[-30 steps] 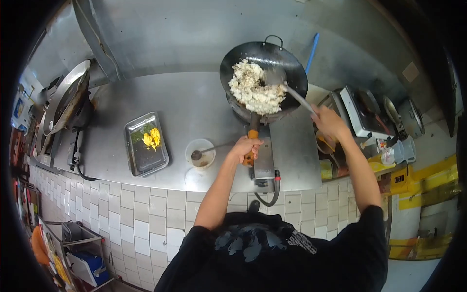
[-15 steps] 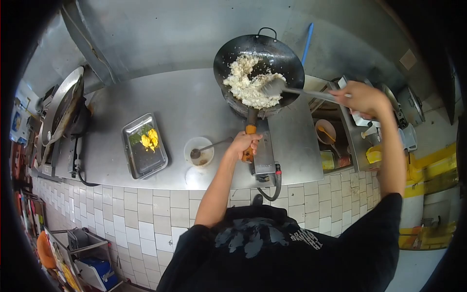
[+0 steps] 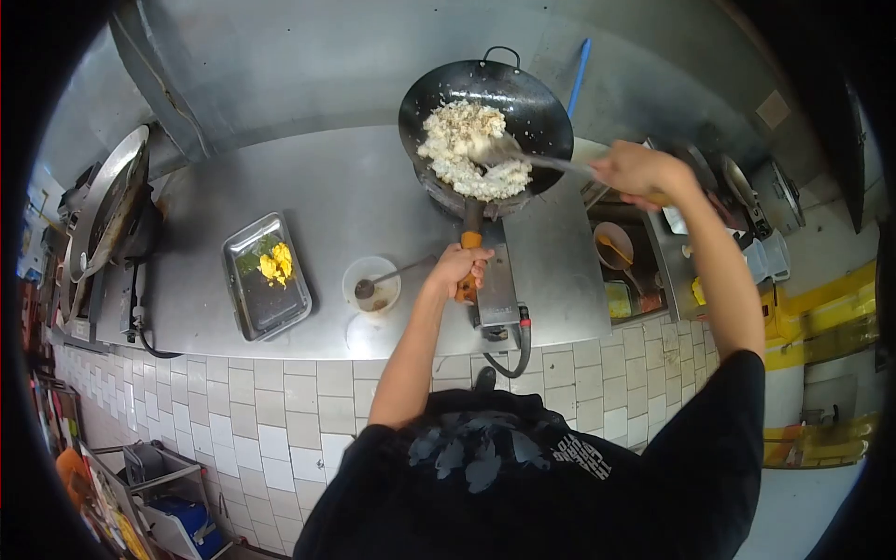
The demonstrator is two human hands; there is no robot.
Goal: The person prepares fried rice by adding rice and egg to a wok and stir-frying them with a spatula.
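Observation:
A black wok [image 3: 537, 103] rests on a portable gas stove [image 3: 497, 294], tilted a little, with white fried rice [image 3: 457, 135] spread over its left and lower part. My left hand [image 3: 459, 269] is wrapped round the wok's wooden handle [image 3: 470, 241]. In my right hand [image 3: 642, 175] is a metal spatula [image 3: 551, 162], held by its handle to the right of the wok. The spatula's blade is down in the rice and partly hidden by it.
Left of the stove stand a white bowl [image 3: 386, 307] with a ladle [image 3: 401, 272] and a metal tray [image 3: 266, 322] holding yellow scrambled egg [image 3: 276, 264] and something green. A second wok [image 3: 112, 201] is at the far left. An orange spoon sits in a bowl [image 3: 613, 241] at the right.
My right hand has moved left and slightly up, pushing the spatula further into the rice. The rice has shifted toward the wok's upper left. My left hand keeps its grip on the handle.

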